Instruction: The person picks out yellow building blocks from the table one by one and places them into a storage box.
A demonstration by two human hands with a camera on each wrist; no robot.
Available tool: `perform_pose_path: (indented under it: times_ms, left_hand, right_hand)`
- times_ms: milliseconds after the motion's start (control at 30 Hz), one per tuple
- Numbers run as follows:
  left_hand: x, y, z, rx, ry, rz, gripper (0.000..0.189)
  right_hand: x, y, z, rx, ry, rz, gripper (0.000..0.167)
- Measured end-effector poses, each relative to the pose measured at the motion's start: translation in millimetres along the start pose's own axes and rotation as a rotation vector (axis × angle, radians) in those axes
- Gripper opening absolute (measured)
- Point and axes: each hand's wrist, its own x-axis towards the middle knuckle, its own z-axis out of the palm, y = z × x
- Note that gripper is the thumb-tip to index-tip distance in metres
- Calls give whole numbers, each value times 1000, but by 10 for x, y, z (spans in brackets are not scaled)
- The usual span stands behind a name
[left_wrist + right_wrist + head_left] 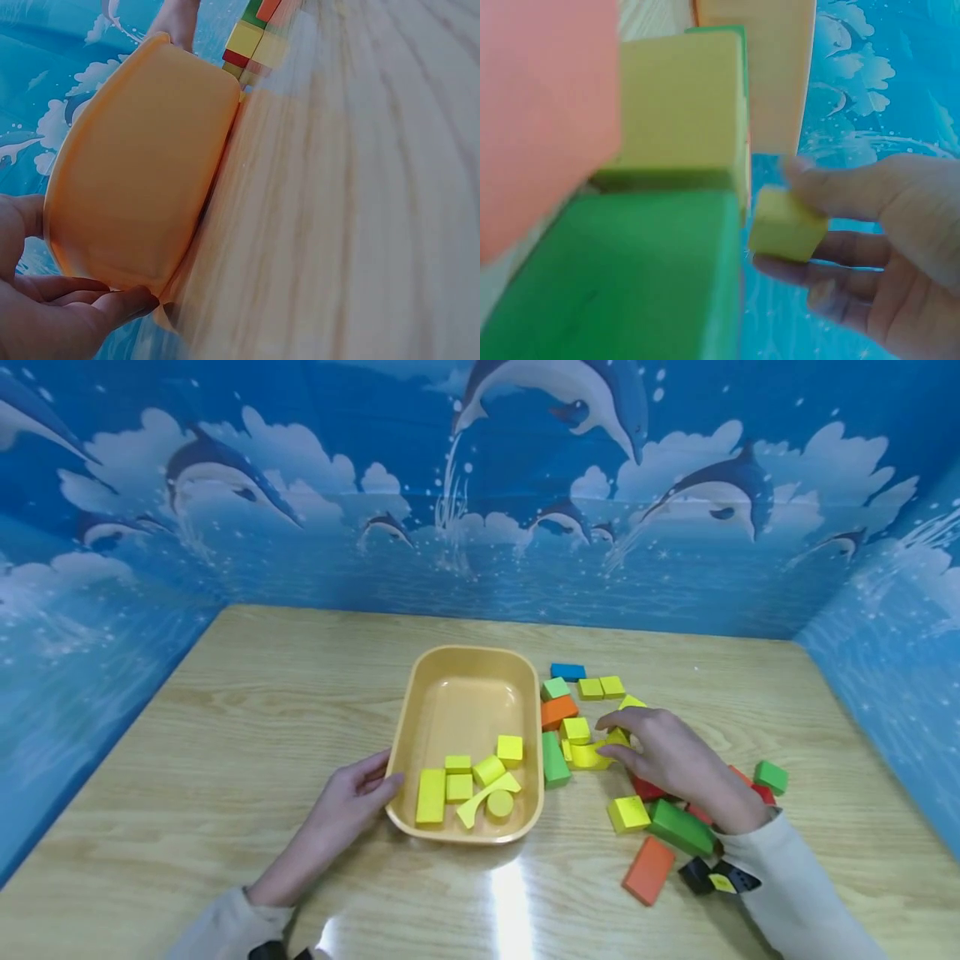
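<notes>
A tan plastic tray (468,672) stands on the table with several yellow blocks in its near half, among them a flat rectangle (431,796), a cylinder (498,805) and an arch-like piece (480,806). My left hand (348,806) holds the tray's left side, thumb at the rim; the left wrist view shows its fingers against the tray wall (142,165). To the right of the tray, my right hand (663,756) pinches a small yellow block (786,225) between thumb and fingers. Below that hand lies a curved yellow block (588,755).
Loose blocks crowd the table right of the tray: green (555,760), orange (558,712), blue (567,672) and several yellow. Nearer lie a yellow cube (628,814), a long green block (681,827) and a red-orange block (648,870). Dolphin-printed walls (480,568) enclose the table.
</notes>
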Motion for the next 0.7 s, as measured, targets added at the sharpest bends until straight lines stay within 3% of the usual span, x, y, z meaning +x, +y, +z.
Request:
perform_pose_path:
  times_ms: [267,433,600,700]
  left_hand:
    - [12,0,10,1,4,-5,50]
    - [25,-11,8,-8,6,0,50]
    - [10,-8,-3,-9,2,-1,50]
    - [7,-6,2,-16,5,5,49]
  right_hand:
    - [29,-222,-58,85,174,-115,26]
    - [110,-385,-49,105,236,-203,30]
    - [299,-572,64,152,236,-346,34]
    - [431,-678,127,176,194,-353,28]
